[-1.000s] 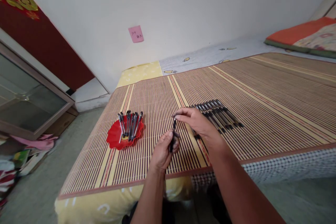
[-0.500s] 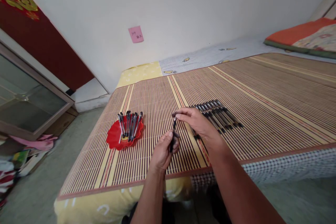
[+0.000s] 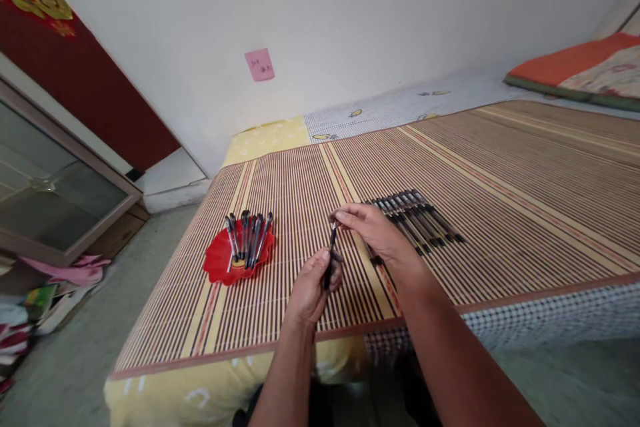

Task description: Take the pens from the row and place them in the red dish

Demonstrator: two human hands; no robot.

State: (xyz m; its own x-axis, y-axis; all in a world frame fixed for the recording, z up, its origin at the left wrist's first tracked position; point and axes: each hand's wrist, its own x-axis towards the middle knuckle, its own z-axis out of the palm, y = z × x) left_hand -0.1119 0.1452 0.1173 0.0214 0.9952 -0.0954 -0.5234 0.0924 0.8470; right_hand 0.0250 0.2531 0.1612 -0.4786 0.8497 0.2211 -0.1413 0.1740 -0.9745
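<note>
Over the near part of the bamboo mat [image 3: 290, 213], my left hand [image 3: 315, 280] is closed around a black pen [image 3: 333, 239] that stands nearly upright. My right hand [image 3: 367, 223] has its thumb and fingers pinched at the pen's upper end, where a short silvery part shows. Whether those fingers also hold a small piece of the pen is hidden. Several black pens [image 3: 423, 221] lie side by side in a slanted row just right of my right hand, which covers part of the row. To the left, several clear-barrelled pens [image 3: 245, 240] rest in a red scalloped dish [image 3: 216, 261].
The mat covers a bed with a yellow sheet [image 3: 270, 137] showing at its edges. Folded orange bedding [image 3: 565, 67] lies at the far right. A pink note [image 3: 259, 65] is stuck on the white wall. A glass-panelled door [image 3: 50, 187] stands at the left.
My right fingers have shifted very slightly at the pen's upper end. The left hand, the dish and the row of pens look the same.
</note>
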